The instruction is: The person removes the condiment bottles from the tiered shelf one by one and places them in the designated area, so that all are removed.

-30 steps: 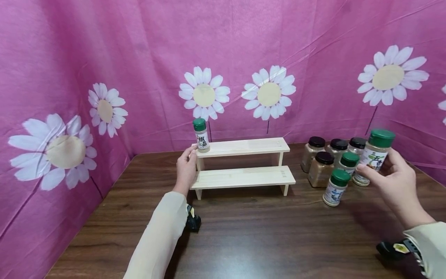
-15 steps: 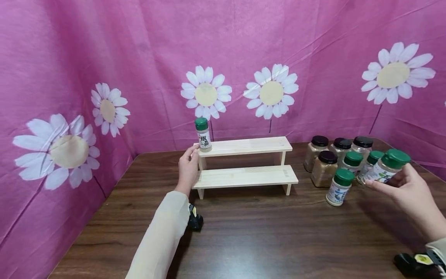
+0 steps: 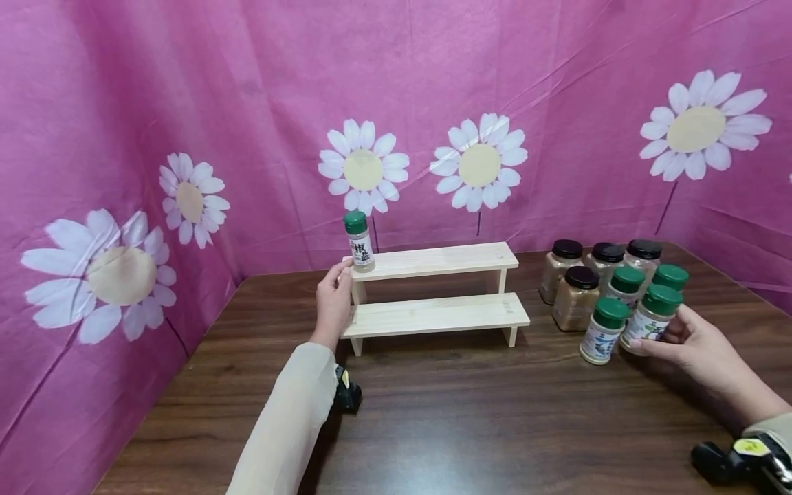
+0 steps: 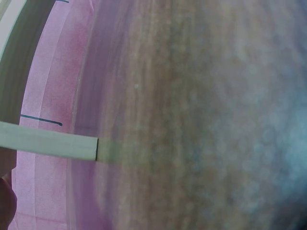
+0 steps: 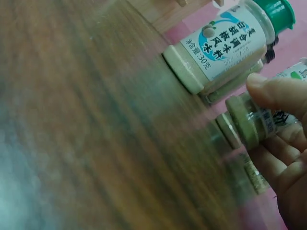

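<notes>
At the left end of a two-tier wooden rack (image 3: 433, 316), my left hand (image 3: 334, 306) grips the upper shelf's edge, just below a small spice jar (image 3: 360, 247) with a green lid. That jar stands upright on the top tier. In the left wrist view only a fingertip (image 4: 5, 203) shows beside the pale wood. On the right, my right hand (image 3: 699, 347) holds a green-lidded spice jar (image 3: 646, 326) between thumb and fingers, slightly tilted. Whether its base touches the table I cannot tell. Beside it stands another green-lidded jar (image 5: 216, 45), its label facing the right wrist camera.
Behind the held jar stand two more green-lidded jars, one of them a jar (image 3: 625, 283) near the middle. Several black-lidded jars (image 3: 575, 302) stand further left and back. The dark wooden table (image 3: 470, 426) meets a pink flowered cloth (image 3: 408, 82) at the back.
My right hand has lowered the held jar from above the group and shifted it left, beside the front jar. The left hand stays at the rack.
</notes>
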{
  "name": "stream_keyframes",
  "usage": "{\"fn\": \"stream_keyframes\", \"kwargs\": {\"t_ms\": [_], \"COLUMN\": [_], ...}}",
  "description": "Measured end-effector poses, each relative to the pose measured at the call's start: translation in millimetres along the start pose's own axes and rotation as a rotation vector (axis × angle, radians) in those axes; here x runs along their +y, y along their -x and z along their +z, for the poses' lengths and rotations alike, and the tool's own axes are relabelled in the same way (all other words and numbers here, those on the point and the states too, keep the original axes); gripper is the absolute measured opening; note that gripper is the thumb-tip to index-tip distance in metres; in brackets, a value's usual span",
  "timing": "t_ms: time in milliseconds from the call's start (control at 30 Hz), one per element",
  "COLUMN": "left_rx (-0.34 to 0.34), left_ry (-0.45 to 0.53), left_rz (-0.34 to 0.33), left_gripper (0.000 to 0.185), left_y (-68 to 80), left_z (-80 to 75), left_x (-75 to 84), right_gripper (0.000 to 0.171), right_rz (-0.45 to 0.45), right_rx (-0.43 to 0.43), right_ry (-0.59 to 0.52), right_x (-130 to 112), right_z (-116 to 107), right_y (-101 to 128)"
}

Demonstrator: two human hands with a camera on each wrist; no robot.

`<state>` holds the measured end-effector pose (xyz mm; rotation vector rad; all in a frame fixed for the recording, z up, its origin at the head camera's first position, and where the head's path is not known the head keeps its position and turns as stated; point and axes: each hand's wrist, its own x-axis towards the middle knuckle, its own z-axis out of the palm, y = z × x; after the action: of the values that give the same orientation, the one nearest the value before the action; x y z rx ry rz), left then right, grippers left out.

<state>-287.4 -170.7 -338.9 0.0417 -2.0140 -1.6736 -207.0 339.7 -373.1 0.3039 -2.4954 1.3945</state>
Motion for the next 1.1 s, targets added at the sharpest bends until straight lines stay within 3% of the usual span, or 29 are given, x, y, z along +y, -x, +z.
{"fn": "stream_keyframes", "kwargs": {"t_ms": [367, 600, 700, 800, 967, 1100], "left_rx": [-0.002, 0.002, 0.006, 0.009, 0.01, 0.003], "left_ry": [0.024, -0.021, -0.03, -0.026, -0.007, -0.009], "left_rz": [0.013, 0.006, 0.007, 0.009, 0.012, 0.018], "left_gripper": [0.028, 0.028, 0.028, 0.028, 0.028, 0.028], "left_y": [0.1, 2.9, 0.9, 0.9, 0.1, 0.4], "left_z": [-0.4, 0.0, 0.4, 0.7, 0.6, 0.3], "left_x": [-0.3, 3.3, -1.9, -2.6, -3.0, -1.1], "right_gripper": [0.049, 0.044, 0.047, 0.055, 0.082, 0.085], "right_rz": [0.029, 0.051, 0.057, 0.04, 0.051, 0.04], "right_rx": [-0.02, -0.028, -0.043, -0.046, -0.025, 0.003], "right_ry": [0.113, 0.209, 0.213, 0.206, 0.276, 0.273], "right_x": [8, 9, 5, -3, -24, -37], "right_z": [0, 1, -1, -6, -15, -21], "right_y": [-2, 0, -1, -3, -10, -11]}}
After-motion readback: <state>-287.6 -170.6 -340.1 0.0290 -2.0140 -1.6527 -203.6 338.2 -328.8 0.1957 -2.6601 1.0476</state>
